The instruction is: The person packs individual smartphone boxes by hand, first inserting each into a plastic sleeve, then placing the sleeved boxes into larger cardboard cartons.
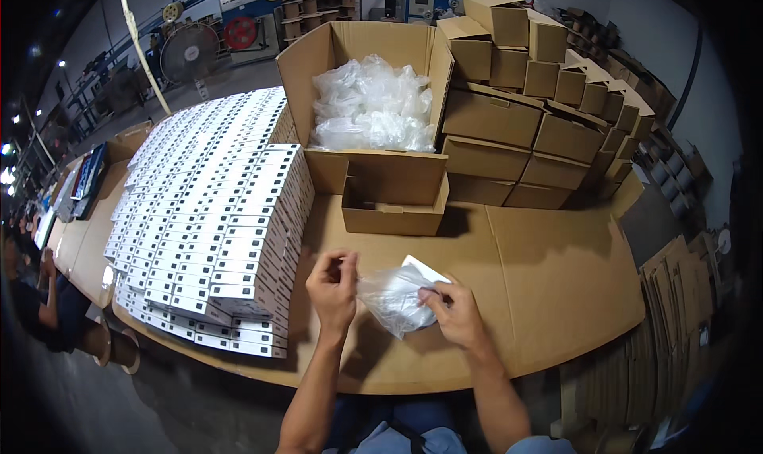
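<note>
A clear plastic bag (395, 296) is held between both hands above the cardboard-covered table (548, 287). My left hand (332, 289) pinches the bag's left edge. My right hand (455, 311) grips its right side. A small white box (424, 268) pokes out at the bag's upper right, partly inside the plastic. How far the box sits in the bag I cannot tell.
A big block of stacked white boxes (214, 215) fills the table's left. An open carton (373, 104) of clear bags stands behind, with a low empty carton (395, 203) before it. Closed cartons (540, 96) pile up at right. A seated person (36, 295) is at far left.
</note>
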Demonstrator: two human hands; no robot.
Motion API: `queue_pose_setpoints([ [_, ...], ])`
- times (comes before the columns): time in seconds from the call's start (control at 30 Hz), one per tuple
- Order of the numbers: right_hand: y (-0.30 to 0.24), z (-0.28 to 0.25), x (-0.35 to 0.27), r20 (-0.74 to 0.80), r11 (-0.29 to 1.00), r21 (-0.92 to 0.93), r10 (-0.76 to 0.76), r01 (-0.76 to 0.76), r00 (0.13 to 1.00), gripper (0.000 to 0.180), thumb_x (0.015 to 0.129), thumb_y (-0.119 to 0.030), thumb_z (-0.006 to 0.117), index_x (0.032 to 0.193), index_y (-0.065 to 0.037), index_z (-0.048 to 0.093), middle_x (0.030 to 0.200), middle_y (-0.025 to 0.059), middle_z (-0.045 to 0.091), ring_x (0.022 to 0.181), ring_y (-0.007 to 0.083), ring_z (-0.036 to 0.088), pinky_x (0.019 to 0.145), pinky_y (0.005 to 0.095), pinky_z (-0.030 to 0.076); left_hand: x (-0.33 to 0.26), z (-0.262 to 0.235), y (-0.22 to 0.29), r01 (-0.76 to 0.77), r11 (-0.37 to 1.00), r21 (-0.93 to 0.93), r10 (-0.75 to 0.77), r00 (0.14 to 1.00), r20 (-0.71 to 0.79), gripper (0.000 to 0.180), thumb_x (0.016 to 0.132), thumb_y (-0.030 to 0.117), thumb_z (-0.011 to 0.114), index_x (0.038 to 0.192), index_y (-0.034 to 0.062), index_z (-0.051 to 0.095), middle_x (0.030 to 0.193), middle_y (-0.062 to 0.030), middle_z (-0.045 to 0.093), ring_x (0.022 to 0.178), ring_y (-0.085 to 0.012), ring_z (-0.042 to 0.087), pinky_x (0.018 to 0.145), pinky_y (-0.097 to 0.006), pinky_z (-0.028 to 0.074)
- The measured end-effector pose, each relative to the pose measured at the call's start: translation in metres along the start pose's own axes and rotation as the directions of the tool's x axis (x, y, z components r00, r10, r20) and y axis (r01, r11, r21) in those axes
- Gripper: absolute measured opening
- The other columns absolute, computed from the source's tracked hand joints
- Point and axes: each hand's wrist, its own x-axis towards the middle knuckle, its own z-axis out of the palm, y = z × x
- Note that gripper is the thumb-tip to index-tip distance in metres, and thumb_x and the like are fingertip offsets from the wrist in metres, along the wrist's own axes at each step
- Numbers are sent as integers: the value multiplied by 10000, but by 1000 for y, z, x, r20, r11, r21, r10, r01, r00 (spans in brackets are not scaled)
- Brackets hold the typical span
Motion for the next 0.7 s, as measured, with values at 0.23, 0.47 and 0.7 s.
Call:
queue_pose_setpoints([
  [0.23,42,57,-52,-406,968,249,73,34,911,246,969,-187,695,919,53,712,930,79,618,869,147,584,745,296,469,-87,9,-19,261,962,-85,-239,948,208,254,1017,176,628,1184,-12,593,1050,-41,640,955,-83,589,804,-225,477],
  [0.47,56,46,-50,-255,904,429,123,-2,959,200,916,-105,752,915,88,701,1061,78,587,940,145,590,791,275,483,-83,-20,-39,240,953,185,-289,904,314,258,1032,174,590,921,-31,700,710,48,592,643,-43,494,573,-241,407],
  [0.7,54,46,-42,-215,977,211,34,13,976,244,836,-116,835,895,79,703,1125,92,562,1011,186,598,889,316,489,-81,-21,-46,347,936,-66,-289,860,420,208,977,160,676,1104,-3,682,898,11,679,811,-99,624,730,-252,510],
])
